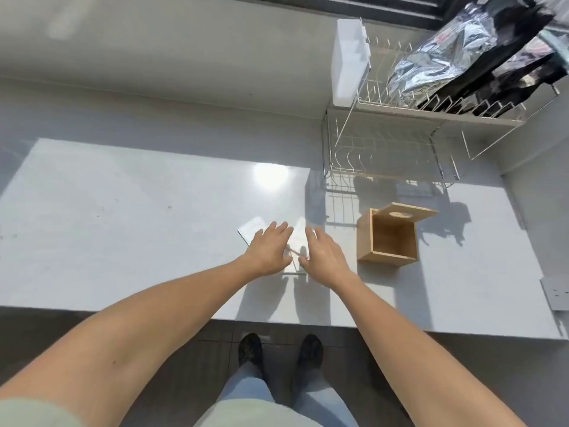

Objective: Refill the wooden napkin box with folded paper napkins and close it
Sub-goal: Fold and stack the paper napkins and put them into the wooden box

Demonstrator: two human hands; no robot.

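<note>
A wooden napkin box (388, 241) stands on the white counter to the right of my hands, with nothing visible inside. Its hinged lid (403, 213), which has a round hole, is tipped back at the far side. White paper napkins (254, 228) lie flat on the counter in front of me, hard to tell apart from the bright surface. My left hand (269, 249) rests flat on them with fingers spread. My right hand (321, 257) lies beside it, fingers stretched out, over the right part of the napkins. Whether either hand grips a napkin is unclear.
A wire dish rack (400, 149) stands at the back right, with a white plastic container (349, 61) and a shiny foil bag (443, 53) on its upper tier. The counter's front edge (277, 320) runs just above my feet. A wall socket (555, 294) sits at far right.
</note>
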